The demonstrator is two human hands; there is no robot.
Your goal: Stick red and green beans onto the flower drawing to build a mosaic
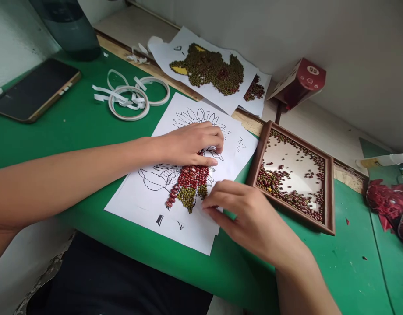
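Observation:
A sheet of white paper [136,201] with a black flower line drawing lies on the green table. Red beans [193,175] cover the middle of the drawing, and green beans [187,199] fill leaf shapes below. My left hand [196,142] rests over the flower, its fingers bent and its thumb apart beside the red beans; nothing shows in its grasp. At the lower right of the drawing, near the green beans, my right hand [241,210] has thumb and fingertips pinched together. Whatever is between those fingertips is too small or hidden to make out.
A brown-framed tray [260,155] of loose red and green beans stands right of the paper. Behind lies a bean-covered picture [211,70]. Tape rolls [129,103], a phone [37,89] and a dark bottle [70,30] are left; a red box [300,83] stands at the back.

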